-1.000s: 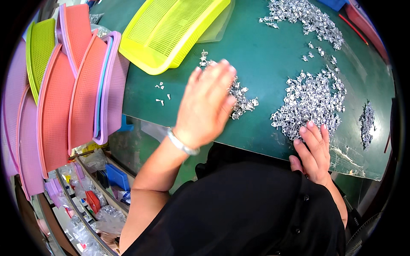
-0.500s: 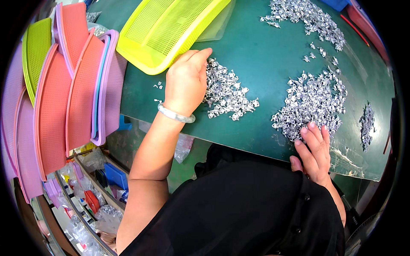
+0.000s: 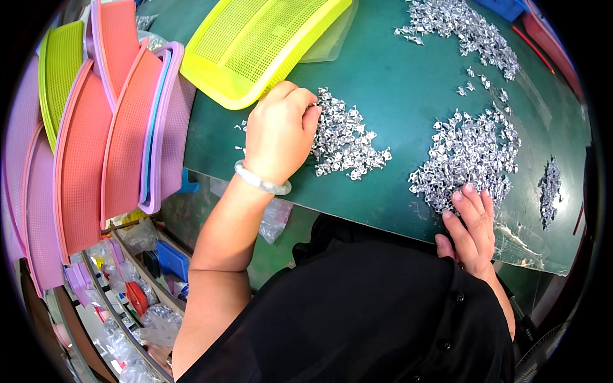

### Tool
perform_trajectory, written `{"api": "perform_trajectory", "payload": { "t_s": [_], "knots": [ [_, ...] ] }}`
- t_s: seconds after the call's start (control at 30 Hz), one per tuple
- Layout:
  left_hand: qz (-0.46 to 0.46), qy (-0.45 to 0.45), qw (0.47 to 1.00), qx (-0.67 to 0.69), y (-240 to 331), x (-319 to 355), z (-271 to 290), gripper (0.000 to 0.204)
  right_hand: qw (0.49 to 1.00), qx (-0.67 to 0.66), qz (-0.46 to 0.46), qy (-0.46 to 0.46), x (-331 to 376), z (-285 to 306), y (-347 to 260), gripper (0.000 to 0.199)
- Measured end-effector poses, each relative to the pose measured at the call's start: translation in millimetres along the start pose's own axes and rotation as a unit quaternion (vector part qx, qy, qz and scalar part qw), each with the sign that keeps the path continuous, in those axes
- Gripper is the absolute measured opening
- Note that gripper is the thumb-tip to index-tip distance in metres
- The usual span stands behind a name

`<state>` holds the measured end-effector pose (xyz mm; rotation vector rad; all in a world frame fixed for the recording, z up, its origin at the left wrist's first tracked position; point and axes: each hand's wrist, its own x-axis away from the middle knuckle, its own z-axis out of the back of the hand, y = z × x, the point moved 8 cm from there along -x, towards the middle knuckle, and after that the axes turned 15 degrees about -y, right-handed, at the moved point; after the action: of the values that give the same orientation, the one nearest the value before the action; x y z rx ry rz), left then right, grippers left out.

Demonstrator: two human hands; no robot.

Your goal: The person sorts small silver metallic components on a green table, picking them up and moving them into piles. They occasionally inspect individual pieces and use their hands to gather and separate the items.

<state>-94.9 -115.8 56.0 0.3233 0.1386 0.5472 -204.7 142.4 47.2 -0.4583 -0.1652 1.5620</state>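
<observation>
My left hand (image 3: 280, 131), with a pale bangle (image 3: 260, 181) on the wrist, rests curled on the green table (image 3: 396, 83) at the left edge of a heap of small silver metal parts (image 3: 345, 137). Whether its fingers hold any parts is hidden. My right hand (image 3: 472, 226) lies flat with spread fingers at the near edge of a second, larger heap of silver parts (image 3: 469, 156). A yellow mesh tray (image 3: 262, 41) lies just beyond my left hand.
Pink, purple and green mesh trays (image 3: 108, 134) stand stacked on edge at the left. More silver parts (image 3: 460, 29) lie far right, and a small pile (image 3: 549, 191) near the right edge. Shelves with bags and boxes (image 3: 140, 281) sit below the table.
My left hand has slid left and away across the middle heap, its open fingers curling in beside the yellow tray, leaving the parts uncovered. The right hand has stayed put.
</observation>
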Motion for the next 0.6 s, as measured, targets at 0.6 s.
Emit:
{"api": "perform_trajectory", "payload": {
  "t_s": [0.6],
  "knots": [
    [-0.026, 0.020, 0.999, -0.004, -13, 40, 7, 0.027, 1.000, -0.009, 0.001, -0.007, -1, -3, 0, 0.023]
  ]
}}
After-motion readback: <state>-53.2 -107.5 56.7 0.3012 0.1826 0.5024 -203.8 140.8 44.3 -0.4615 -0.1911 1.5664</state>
